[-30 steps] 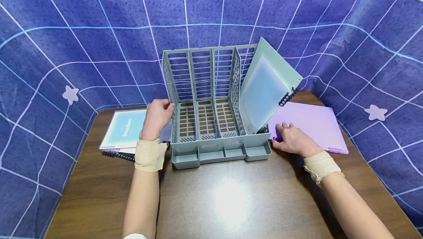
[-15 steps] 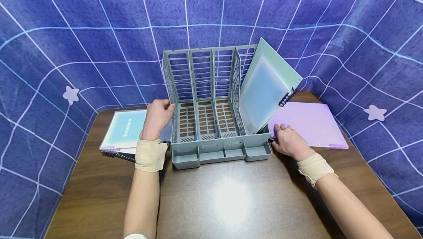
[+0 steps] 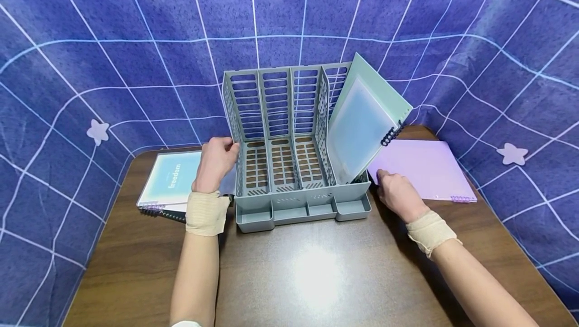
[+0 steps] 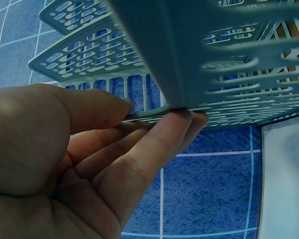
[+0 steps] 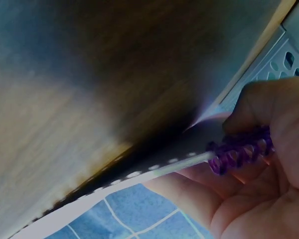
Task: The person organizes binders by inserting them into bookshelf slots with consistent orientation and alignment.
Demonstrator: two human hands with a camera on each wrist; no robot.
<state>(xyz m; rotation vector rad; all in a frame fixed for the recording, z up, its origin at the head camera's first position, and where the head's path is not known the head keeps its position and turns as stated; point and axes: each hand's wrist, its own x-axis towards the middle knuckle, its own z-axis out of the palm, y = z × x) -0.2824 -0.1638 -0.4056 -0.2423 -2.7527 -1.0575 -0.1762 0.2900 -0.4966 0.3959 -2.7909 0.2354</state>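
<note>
A grey desk file organizer with upright dividers stands on the table. My left hand pinches the edge of its left side wall between thumb and fingers. To the right of the organizer lies a purple spiral notebook. My right hand grips its near left corner; in the right wrist view the thumb and fingers hold it at the purple coil, its near edge lifted off the table. Leaning in the rightmost slot is a spiral notebook with black rings and a pale green back cover.
Left of the organizer, a light blue notebook marked "freedom" lies on other notebooks, partly behind my left wrist. Small open trays run along the organizer's front. A blue curtain with a white grid hangs behind the wooden table.
My right hand has shifted slightly left and its fingers have closed on the purple notebook's corner. The notebook's near edge has moved up a little. The left hand keeps its hold.
</note>
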